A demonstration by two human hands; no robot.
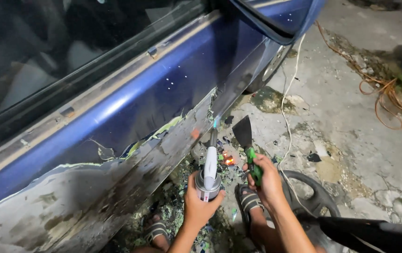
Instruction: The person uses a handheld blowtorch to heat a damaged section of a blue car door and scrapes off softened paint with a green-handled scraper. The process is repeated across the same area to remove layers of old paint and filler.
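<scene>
My left hand [197,204] grips a gas canister with a white blowtorch head [209,169]. Its nozzle points up at the lower edge of a blue car door [130,105], and a small blue flame shows at the tip. My right hand [266,180] holds a green-handled scraper [247,143], its dark blade raised just right of the torch. The door's lower panel [93,201] is stripped to bare grey metal with ragged paint edges. A small orange ember [229,160] glows on the ground between the tools.
Paint flakes [177,211] litter the ground by my sandalled feet [249,201]. A white cable [287,117] and an orange cord [388,98] run across the cracked concrete. A black steering wheel [315,197] lies at the right. The car's wheel [269,70] sits ahead.
</scene>
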